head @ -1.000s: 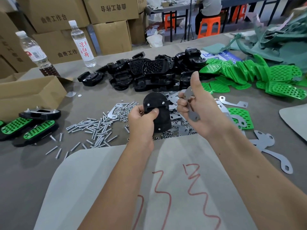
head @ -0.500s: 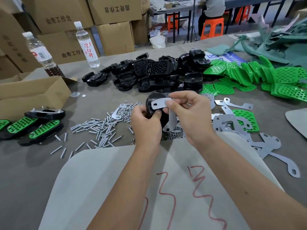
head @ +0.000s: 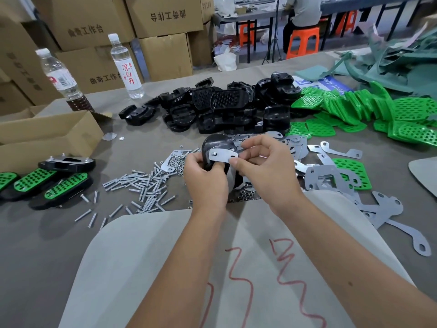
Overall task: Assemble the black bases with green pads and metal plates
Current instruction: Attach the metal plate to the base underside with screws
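Note:
My left hand (head: pixel 205 178) grips a black base (head: pixel 216 144) held upright above the table. My right hand (head: pixel 262 166) pinches a grey metal plate (head: pixel 222 155) and holds it flat against the base, where a screw end pokes through the plate's left hole. A pile of black bases (head: pixel 212 107) lies behind. Green pads (head: pixel 369 110) are heaped at the right. Loose metal plates (head: pixel 331 176) lie to the right of my hands.
Screws (head: pixel 142 185) and nuts (head: pixel 247 194) are scattered left of and under my hands. Finished green-padded bases (head: pixel 47 183) lie at the far left by an open cardboard box (head: pixel 47 136). Two water bottles (head: pixel 126 67) stand at the back. A pale sheet (head: pixel 165 268) covers the near table.
My right hand has brought the metal plate from beside the base onto its face, and both hands now hold it there, a little higher in view.

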Demonstrator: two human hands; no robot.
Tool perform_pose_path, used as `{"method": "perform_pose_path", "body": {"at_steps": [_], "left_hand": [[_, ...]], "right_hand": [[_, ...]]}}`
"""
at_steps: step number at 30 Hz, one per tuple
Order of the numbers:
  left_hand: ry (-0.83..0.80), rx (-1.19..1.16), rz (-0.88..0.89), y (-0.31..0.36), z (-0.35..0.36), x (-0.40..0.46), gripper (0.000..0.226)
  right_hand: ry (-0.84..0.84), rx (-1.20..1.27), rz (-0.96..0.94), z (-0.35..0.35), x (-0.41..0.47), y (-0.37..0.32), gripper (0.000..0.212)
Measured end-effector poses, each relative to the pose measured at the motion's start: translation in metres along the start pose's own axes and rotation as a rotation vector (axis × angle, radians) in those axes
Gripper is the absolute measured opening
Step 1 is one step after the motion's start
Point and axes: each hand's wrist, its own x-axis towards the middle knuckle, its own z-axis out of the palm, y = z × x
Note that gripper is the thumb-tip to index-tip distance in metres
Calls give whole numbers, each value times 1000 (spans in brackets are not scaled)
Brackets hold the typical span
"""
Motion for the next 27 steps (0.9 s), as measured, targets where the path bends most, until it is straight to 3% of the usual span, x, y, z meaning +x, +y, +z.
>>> {"method": "perform_pose_path", "body": {"at_steps": [27], "left_hand": [[-39, 14, -4, 3, 0, -4, 20]], "right_hand": [[30, 54, 47, -1, 5, 5, 20]]}}
